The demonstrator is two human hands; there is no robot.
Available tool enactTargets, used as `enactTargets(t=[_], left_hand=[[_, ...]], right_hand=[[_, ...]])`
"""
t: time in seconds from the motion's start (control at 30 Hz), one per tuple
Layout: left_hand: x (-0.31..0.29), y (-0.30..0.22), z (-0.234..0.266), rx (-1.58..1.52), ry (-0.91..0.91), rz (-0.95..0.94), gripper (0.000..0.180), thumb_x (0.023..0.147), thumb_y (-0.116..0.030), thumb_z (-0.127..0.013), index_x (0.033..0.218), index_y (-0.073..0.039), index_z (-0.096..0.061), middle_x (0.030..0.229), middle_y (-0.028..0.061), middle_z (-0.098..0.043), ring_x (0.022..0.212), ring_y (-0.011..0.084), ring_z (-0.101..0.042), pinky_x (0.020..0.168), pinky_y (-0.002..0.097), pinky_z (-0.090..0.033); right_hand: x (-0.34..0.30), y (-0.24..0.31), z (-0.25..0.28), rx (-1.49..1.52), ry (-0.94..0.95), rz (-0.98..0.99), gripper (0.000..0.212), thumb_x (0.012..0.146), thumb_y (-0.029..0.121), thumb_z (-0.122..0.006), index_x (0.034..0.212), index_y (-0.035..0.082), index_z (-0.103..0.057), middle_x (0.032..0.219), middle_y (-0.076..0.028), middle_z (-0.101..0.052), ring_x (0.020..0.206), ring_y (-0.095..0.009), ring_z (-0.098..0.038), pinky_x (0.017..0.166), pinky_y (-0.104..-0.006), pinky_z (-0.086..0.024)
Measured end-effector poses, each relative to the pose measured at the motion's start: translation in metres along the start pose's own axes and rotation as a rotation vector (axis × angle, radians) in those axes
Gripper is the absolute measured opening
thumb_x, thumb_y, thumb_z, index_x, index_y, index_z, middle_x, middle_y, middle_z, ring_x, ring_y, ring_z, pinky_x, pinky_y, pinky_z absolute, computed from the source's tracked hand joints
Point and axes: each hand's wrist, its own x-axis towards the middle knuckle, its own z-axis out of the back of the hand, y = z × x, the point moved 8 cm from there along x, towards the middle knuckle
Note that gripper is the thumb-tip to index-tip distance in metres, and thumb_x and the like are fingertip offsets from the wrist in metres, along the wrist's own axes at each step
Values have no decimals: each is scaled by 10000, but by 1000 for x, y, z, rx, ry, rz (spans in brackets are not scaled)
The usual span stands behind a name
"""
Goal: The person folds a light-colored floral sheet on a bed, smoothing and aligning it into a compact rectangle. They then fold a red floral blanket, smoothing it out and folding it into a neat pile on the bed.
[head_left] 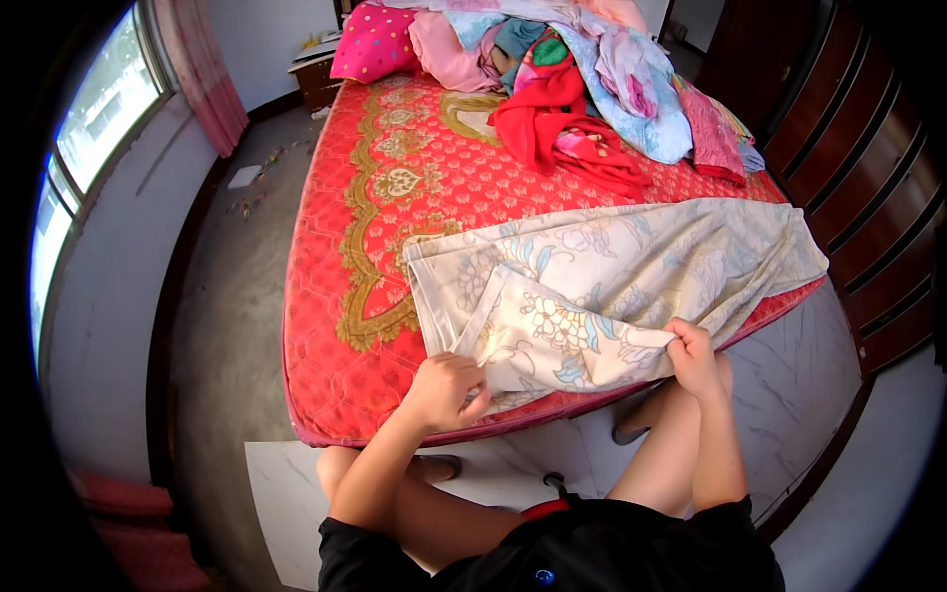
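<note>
- Both hands are seen in the head view closed on a pale floral sheet point(612, 271), at the near edge of a red mattress point(395, 197).
- By the left hand point(446, 390) a folded corner of the sheet is pinched, fingers curled shut around the cloth just above the mattress's near edge.
- By the right hand point(693, 357) the opposite end of the same fold is gripped, thumb and fingers clamped on the fabric, right at the mattress's near edge.
- Between the two hands a folded flap of the sheet is held stretched; the hands are kept well apart.
- The rest of the sheet is spread over the near right part of the mattress, with its far right corner hanging past the mattress's right edge.
- A heap of mixed clothes point(602, 69) is piled at the far end of the mattress, with a red garment point(552, 123) trailing from it toward the mattress's middle.
- A pink dotted pillow point(373, 41) is propped at the far left corner of the mattress.
- A window point(89, 148) with a pink curtain point(207, 74) is seen well to the left of the mattress, and dark wooden cupboard doors point(868, 178) are seen to its right.
- The person's bare knees are seen just below the mattress's near edge.
</note>
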Motion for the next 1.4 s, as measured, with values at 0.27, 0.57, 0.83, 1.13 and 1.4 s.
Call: enactTargets(t=[0.27, 0.57, 0.83, 1.13, 1.4], left_hand=[[9, 89, -21, 91, -396, 429, 397, 861, -138, -687, 1217, -11, -566, 1062, 169, -587, 833, 303, -640, 716, 363, -527], [18, 123, -36, -285, -335, 675, 249, 919, -178, -644, 1071, 16, -607, 854, 57, -623, 761, 131, -562, 698, 267, -460], [-29, 148, 10, -598, -1000, 522, 98, 944, -75, -538, 937, -6, -608, 787, -20, -565, 693, 57, -477, 615, 225, -401], [-28, 127, -4, -405, -764, 665, 154, 875, -86, -640, 811, -10, -523, 648, 30, -521, 587, 86, -471, 537, 264, -416], [-19, 108, 20, -375, -877, 471, 149, 815, 30, -599, 872, -6, -466, 936, 132, -607, 667, 165, -555, 585, 296, -518]], right_hand=[[-13, -39, -34, -95, 301, -87, 124, 794, 57, -596, 889, -17, -570, 709, -82, -591, 655, -146, -528, 607, -310, -436], [-5, -29, -19, -205, 445, -42, 146, 719, 22, -628, 804, 24, -509, 689, -105, -560, 648, -177, -547, 561, -335, -424], [127, 115, -29, -570, -365, 673, 139, 718, -43, -576, 812, 59, -568, 924, -69, -588, 933, -284, -555, 882, -403, -387], [185, 89, -271, -313, 36, 550, 107, 855, 147, -639, 933, 76, -656, 1078, -76, -621, 1107, -289, -535, 991, -492, -388], [197, 125, -288, -244, -273, 685, 91, 844, 100, -656, 934, 110, -653, 978, -37, -596, 984, -256, -544, 916, -427, -370]])
